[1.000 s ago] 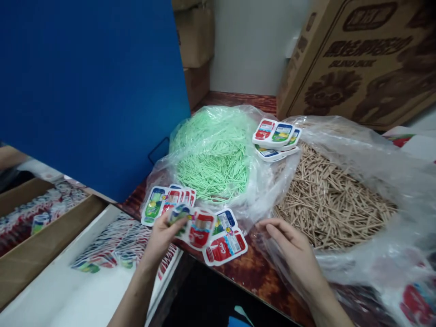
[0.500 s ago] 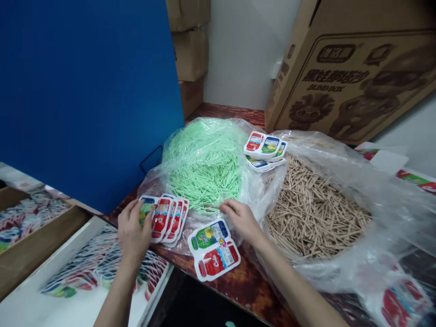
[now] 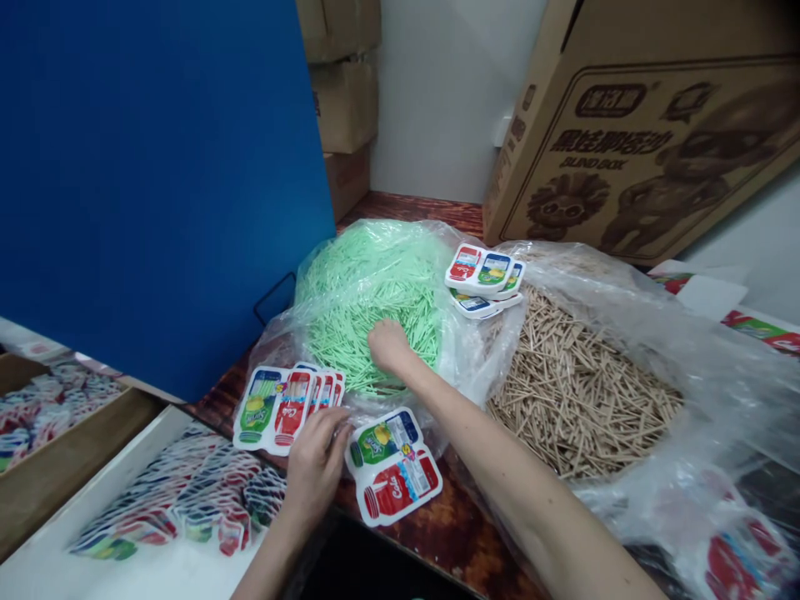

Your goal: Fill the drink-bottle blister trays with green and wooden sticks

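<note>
My right hand [image 3: 388, 345] is closed, pressed down on the heap of thin light-green sticks [image 3: 341, 337] in an open clear plastic bag. Its fingertips are hidden among the sticks. My left hand [image 3: 317, 458] has bent fingers, with thumb and forefinger apart. It lies between a fanned stack of bottle-shaped Sprite and Cola packs [image 3: 256, 408] and a single Sprite and Cola pack [image 3: 395, 467] at the table's front edge. The top pack of the stack shows green sticks in its Sprite half and tan sticks in its Cola half.
Right of the green heap, tan sticks [image 3: 578, 392] fill another clear bag. More packs [image 3: 480, 271] lie between the bags. A blue panel [image 3: 156, 183] stands at left, above a white box [image 3: 37, 550] holding filled packs. A large carton [image 3: 631, 142] leans behind.
My left hand has left the fanned stack and moved right, toward the single pack. My right hand has moved up and left from the bag's front edge into the green sticks.
</note>
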Action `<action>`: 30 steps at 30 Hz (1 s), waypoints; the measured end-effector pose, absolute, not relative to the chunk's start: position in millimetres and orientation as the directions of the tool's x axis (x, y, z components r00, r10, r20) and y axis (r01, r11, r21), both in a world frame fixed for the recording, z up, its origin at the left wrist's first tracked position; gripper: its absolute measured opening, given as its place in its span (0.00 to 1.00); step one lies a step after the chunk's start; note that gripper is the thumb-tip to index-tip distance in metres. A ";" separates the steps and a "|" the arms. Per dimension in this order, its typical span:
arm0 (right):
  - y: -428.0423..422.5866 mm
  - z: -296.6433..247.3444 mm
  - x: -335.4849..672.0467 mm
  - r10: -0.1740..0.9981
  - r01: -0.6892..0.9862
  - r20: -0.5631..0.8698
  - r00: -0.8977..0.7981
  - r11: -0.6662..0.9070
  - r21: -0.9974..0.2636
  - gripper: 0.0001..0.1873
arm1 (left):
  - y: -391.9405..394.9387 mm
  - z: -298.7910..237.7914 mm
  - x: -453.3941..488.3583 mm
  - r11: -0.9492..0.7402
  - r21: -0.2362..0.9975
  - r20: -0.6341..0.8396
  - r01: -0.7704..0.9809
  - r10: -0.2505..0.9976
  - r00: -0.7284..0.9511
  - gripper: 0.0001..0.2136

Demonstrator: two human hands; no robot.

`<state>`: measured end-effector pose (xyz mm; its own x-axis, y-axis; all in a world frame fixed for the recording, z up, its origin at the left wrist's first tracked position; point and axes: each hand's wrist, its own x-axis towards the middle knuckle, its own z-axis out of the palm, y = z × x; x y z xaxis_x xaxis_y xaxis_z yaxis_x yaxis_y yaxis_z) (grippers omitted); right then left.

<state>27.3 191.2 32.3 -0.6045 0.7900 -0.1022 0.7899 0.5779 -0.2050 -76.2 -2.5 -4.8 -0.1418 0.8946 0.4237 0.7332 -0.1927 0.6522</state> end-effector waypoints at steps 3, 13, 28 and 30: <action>188.7 27.3 32.5 0.814 0.811 -0.117 -0.569 0.531 -0.247 0.17 | -4.0 -6.6 -60.8 -0.248 0.685 0.387 0.685 0.921 -0.053 0.06; 207.0 3.6 61.8 0.888 0.646 -0.191 -0.418 0.143 -0.749 0.07 | -11.0 -13.0 -49.8 -0.251 0.755 0.299 0.606 0.954 0.024 0.07; 157.0 43.3 109.8 0.770 -0.092 -0.170 -0.615 -0.284 -0.954 0.15 | 45.4 19.0 -53.2 -0.085 0.956 0.160 0.280 0.953 -0.258 0.20; 132.6 39.1 110.9 0.698 -0.089 -0.193 -0.689 -0.346 -0.934 0.16 | 51.1 20.8 -46.7 -0.127 0.935 0.206 0.332 0.955 -0.214 0.25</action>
<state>110.9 132.6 39.1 -0.6894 0.6983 -0.1927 -0.0889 -0.3456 -0.9342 -46.7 51.1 20.8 -0.2141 0.9549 0.2057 0.3317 -0.1270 0.9348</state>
